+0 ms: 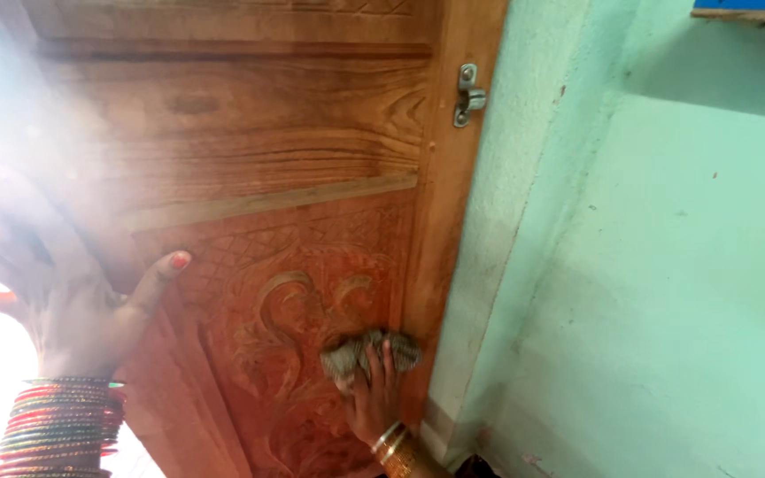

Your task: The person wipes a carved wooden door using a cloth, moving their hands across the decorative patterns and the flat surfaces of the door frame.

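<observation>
A small crumpled grey-brown cloth [369, 352] is pressed against the carved reddish-brown wooden door [250, 168], low on its ornamental panel and close to the door's right-hand edge. The right hand [372, 398] lies over the cloth from below, fingers bent around it and gripping it against the wood, with gold bangles [395, 447] showing at the wrist. The cloth sits just to the right of a raised scroll-and-leaf carving [298, 323] that fills the lower panel, beneath a band of criss-cross carved pattern. Further left, the left hand [68, 310] rests flat on the door's left edge, fingers spread apart and holding nothing, its thumb with a red-painted nail pointing up across the wood; a thick stack of red, green and gold bangles [59, 429] covers that wrist. Strong glare washes out the area behind the left hand. High on the door's right edge is a small silver metal latch staple [468, 94]. To the right of the door stands a pale green plastered wall [666, 265].
</observation>
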